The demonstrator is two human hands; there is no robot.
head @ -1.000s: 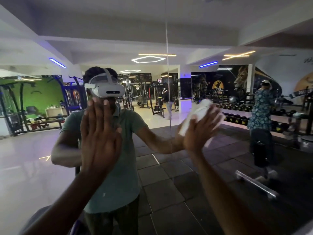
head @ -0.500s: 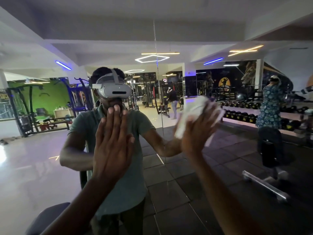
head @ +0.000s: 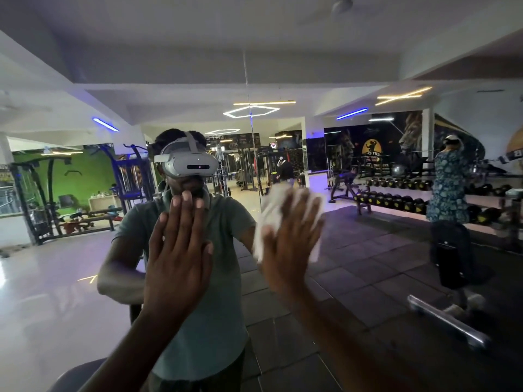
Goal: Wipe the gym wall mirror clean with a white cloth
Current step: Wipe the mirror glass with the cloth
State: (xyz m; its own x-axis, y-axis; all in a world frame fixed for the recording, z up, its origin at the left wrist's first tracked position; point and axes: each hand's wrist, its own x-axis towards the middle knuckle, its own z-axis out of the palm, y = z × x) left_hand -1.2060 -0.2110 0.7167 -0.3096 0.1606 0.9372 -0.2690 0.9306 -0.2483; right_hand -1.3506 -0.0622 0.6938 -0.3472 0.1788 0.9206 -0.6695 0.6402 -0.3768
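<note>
The wall mirror (head: 368, 278) fills the view and reflects the gym and me. A thin vertical seam (head: 249, 120) splits it into two panes. My left hand (head: 177, 256) lies flat on the glass with straight fingers, left of the seam. My right hand (head: 288, 244) presses a crumpled white cloth (head: 270, 215) flat against the glass with spread fingers, close to the seam's lower end. The cloth shows above and beside the fingers; the rest of it is hidden under the palm.
In the reflection a person in a patterned top (head: 448, 193) stands at the right by a dumbbell rack (head: 396, 200). Weight machines (head: 127, 179) stand at the left, and a chrome bar (head: 450, 321) lies on the dark floor tiles at the lower right.
My right hand has slid the cloth leftwards across the glass, towards the seam. My left hand stays flat on the mirror. The view has shifted slightly.
</note>
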